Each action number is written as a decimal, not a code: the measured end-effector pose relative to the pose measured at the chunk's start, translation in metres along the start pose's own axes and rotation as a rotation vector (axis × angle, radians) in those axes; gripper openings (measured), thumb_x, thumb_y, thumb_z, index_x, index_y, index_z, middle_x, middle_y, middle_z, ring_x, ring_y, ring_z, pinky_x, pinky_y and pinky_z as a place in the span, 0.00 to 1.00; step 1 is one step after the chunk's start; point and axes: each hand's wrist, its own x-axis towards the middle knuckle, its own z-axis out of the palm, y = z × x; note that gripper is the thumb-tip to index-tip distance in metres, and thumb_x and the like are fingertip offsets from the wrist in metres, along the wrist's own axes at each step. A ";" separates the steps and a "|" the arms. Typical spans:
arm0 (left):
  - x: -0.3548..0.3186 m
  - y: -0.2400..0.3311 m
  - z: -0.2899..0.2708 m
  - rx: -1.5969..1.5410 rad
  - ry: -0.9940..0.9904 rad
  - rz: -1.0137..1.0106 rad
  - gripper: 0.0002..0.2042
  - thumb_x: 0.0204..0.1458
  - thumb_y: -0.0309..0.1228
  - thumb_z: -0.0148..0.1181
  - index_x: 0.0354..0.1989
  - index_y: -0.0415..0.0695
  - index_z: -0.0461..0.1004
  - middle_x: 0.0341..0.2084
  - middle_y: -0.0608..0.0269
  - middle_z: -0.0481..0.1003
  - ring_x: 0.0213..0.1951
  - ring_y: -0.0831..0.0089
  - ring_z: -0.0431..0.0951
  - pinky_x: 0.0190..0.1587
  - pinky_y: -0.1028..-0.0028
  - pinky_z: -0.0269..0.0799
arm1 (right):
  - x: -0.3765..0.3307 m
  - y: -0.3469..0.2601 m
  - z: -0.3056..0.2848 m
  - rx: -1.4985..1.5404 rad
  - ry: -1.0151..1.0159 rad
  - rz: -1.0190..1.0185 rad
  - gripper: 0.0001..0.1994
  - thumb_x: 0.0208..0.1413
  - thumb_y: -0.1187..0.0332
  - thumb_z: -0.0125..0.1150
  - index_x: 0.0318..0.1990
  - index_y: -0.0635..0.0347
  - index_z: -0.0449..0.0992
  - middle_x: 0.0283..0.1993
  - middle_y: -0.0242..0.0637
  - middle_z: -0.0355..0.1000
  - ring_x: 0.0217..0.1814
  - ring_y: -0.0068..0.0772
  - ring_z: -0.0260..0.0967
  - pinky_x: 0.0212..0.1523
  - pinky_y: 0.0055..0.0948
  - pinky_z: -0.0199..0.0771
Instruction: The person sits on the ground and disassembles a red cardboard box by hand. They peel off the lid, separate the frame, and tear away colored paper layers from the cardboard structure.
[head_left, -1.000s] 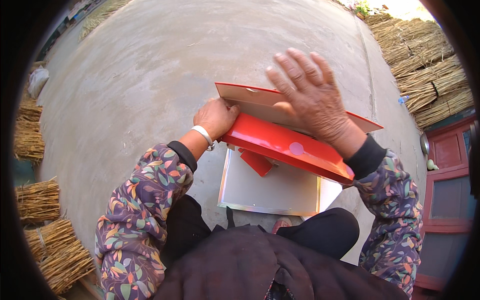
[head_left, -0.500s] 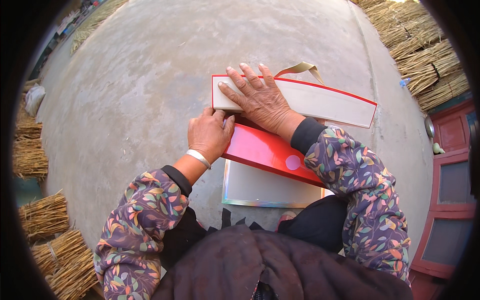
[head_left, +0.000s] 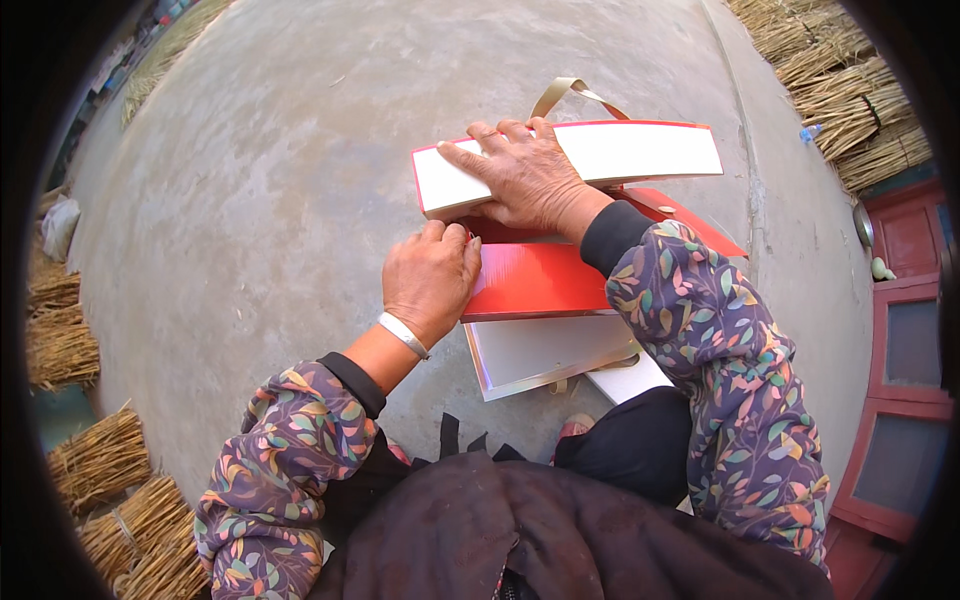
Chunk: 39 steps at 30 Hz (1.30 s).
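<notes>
Red card gleams between two bare hands above a concrete floor: the person's left hand is curled closed on the left end of a red box wall, thumb against its upper corner. Just right and a little beyond, the right hand lies with fingers spread over the left part of a red-edged white panel; whether its thumb grips from beneath cannot be told. How wall and panel join is hidden under that hand. Good handling here likely means a steady left hold, right-hand pressure spread across the flat face, and no creasing of the corner between the hands. Beyond the right fingertips loops a gold ribbon, best kept from being pinched.

Straw bundles edge the scene far left of the left hand, the wide run of floor between giving that elbow room. Nearer the lap than both hands, a silver-edged board lies just below the wall, limiting downward moves. Right of the right hand, a red flap slants out, with a red door well beyond the sleeve.
</notes>
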 end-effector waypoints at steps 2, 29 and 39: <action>0.000 -0.002 0.003 -0.016 0.009 -0.020 0.14 0.63 0.42 0.57 0.37 0.43 0.79 0.36 0.55 0.79 0.38 0.54 0.81 0.40 0.58 0.75 | 0.001 0.001 0.002 0.006 -0.012 -0.011 0.37 0.48 0.50 0.73 0.69 0.32 0.68 0.62 0.41 0.71 0.59 0.50 0.73 0.56 0.57 0.64; 0.008 -0.032 0.001 -1.508 -0.558 -1.013 0.17 0.66 0.44 0.53 0.54 0.46 0.74 0.43 0.65 0.81 0.41 0.71 0.83 0.43 0.67 0.82 | 0.006 -0.027 -0.019 -0.051 -0.024 0.023 0.37 0.48 0.41 0.72 0.68 0.33 0.71 0.57 0.40 0.73 0.55 0.46 0.74 0.54 0.52 0.65; 0.002 -0.023 0.003 -1.644 -0.427 -1.047 0.18 0.68 0.39 0.49 0.58 0.41 0.71 0.49 0.57 0.80 0.46 0.68 0.83 0.51 0.66 0.81 | 0.034 -0.011 -0.012 0.067 -0.191 0.011 0.34 0.49 0.45 0.71 0.66 0.31 0.72 0.54 0.42 0.77 0.58 0.52 0.76 0.58 0.58 0.67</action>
